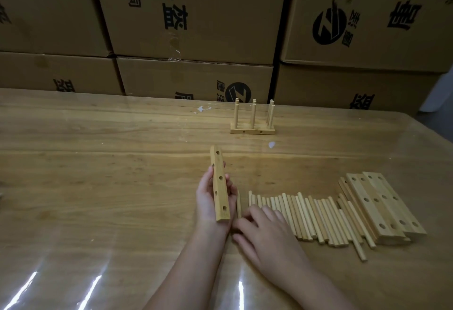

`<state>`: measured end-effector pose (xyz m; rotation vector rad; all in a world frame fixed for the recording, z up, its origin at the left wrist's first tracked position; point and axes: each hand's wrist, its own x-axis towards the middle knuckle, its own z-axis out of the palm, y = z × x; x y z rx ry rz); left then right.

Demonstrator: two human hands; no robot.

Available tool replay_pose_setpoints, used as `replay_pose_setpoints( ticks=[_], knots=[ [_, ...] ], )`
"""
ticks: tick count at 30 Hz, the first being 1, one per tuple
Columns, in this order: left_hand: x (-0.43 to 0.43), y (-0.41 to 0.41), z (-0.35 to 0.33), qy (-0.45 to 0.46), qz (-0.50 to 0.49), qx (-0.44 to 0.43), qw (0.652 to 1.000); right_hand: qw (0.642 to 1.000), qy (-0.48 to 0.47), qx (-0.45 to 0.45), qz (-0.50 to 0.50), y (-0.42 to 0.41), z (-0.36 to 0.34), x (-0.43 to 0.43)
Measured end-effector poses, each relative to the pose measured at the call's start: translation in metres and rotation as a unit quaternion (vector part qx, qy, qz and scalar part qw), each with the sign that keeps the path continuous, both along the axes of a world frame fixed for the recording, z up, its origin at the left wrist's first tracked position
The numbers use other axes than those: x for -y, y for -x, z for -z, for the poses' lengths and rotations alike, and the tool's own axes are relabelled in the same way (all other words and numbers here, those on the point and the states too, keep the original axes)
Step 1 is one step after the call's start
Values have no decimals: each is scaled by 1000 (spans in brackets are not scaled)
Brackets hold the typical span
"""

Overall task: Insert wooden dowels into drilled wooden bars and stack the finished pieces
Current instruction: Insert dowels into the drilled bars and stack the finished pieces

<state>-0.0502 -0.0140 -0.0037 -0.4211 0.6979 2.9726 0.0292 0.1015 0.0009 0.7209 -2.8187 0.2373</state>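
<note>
My left hand [208,199] grips a drilled wooden bar [220,182], held on end with its row of holes facing me. Just right of it, my right hand [264,231] rests palm down on the near left end of a row of loose dowels [313,214], its fingertips at a single dowel [238,203] lying apart beside the bar. Whether those fingers hold that dowel is hidden. Further right lies a pile of drilled bars [382,204]. A finished piece [252,118], with dowels standing upright in its base, sits far back on the table.
The work surface is a glossy wooden table [98,162]. Stacked cardboard boxes [196,28] form a wall along its far edge. Small white scraps [202,109] lie near the back, and one more [271,144] lies in front of the finished piece.
</note>
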Motion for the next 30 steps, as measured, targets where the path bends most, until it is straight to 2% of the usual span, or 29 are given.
replay_pose_setpoints(
  ticks=[6, 9, 12, 15, 17, 18, 20, 21, 25, 30],
  knots=[
    [0, -2, 0, -1, -2, -2, 1000, 998, 67, -13, 15, -1, 1, -3],
    [1, -2, -1, -1, 2, 3, 1000, 988, 145, -35, 38, -2, 1, -5],
    [0, -2, -1, 18, 10, 9, 1000, 955, 273, -24, 117, 1, 1, -12],
    [0, -3, -2, 48, 22, 15, 999, 923, 350, 4, 162, 6, 3, -23],
    [-1, -5, -3, 93, 36, 12, 995, 922, 352, -36, 160, 7, 1, -30],
    [-2, -7, -3, 156, 45, 6, 987, 923, 346, -56, 159, 8, 1, -34],
    [-7, -11, -3, 310, 66, -31, 948, 922, 343, -76, 163, 9, 0, -41],
    [-10, -12, -4, 356, 75, -55, 930, 919, 349, -75, 166, 10, 0, -44],
    [-15, -18, -8, 407, 108, -119, 899, 916, 354, -70, 174, 15, -1, -53],
    [-16, -20, -11, 419, 139, -138, 886, 946, 271, -24, 176, 17, 5, -52]
  ],
)
